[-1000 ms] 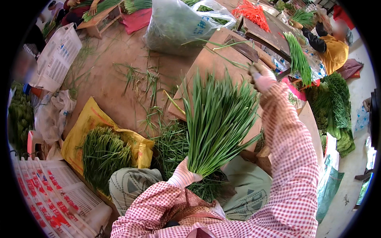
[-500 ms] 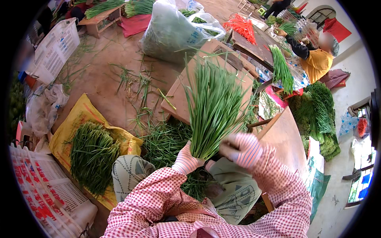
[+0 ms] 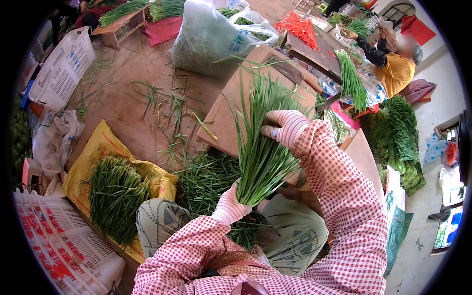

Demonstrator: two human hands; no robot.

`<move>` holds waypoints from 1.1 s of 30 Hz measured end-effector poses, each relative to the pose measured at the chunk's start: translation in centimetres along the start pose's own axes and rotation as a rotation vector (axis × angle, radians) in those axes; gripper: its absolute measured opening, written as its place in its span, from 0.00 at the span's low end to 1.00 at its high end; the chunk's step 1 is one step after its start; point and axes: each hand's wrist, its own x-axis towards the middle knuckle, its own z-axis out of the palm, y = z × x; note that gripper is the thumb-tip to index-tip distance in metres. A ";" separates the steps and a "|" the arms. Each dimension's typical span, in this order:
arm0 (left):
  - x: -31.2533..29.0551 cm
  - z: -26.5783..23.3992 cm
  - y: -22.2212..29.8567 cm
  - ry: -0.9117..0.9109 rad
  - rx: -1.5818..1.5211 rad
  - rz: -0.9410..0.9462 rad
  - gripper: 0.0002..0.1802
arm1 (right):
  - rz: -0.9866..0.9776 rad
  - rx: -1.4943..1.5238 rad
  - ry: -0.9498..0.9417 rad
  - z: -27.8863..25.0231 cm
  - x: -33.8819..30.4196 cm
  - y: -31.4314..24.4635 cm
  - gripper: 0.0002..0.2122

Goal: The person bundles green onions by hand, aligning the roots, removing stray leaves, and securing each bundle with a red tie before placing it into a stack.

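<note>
A bunch of long green chives (image 3: 260,167) stands tilted over my lap, its cut ends low and its leaves fanning upward. My left hand (image 3: 232,204), in a striped glove, is closed round the lower end. Higher up, my right hand (image 3: 285,127), gloved the same way, has its fingers curled on the leaves at the bunch's right side. The leaf tips lie over a wooden board (image 3: 223,115). A cleaver (image 3: 287,70) with a wooden handle rests at the board's far end.
At left, more chives (image 3: 118,194) lie on a yellow sack (image 3: 93,147), near white crates (image 3: 61,69). Loose leaves (image 3: 204,179) litter the floor before my knees. A full plastic bag (image 3: 204,44) stands beyond the board. Another person (image 3: 396,73) works at a table at far right.
My right hand has moved up and away from the bunch's base onto the upper leaves, which now lean together more narrowly. My left hand keeps its hold low on the bunch.
</note>
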 end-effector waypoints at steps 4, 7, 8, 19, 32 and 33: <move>-0.3 0.4 0.7 0.014 0.081 0.022 0.17 | -0.020 0.352 0.189 2.8 1.0 1.5 0.14; -0.5 0.0 0.7 0.030 0.061 -0.033 0.18 | 0.155 0.730 0.573 1.2 2.2 5.4 0.08; 0.1 -0.1 0.7 0.026 -0.052 -0.101 0.18 | 0.205 0.918 0.663 -1.0 2.0 7.7 0.06; -3.9 2.3 1.0 0.042 0.790 0.087 0.17 | -0.120 0.361 0.299 -0.8 -3.5 6.3 0.11; -2.2 -2.2 2.7 0.089 0.286 -0.209 0.16 | -0.192 0.137 0.301 3.4 0.1 3.9 0.14; -2.2 -2.8 2.6 0.055 0.414 -0.168 0.17 | -0.177 0.064 0.404 3.7 0.6 4.6 0.13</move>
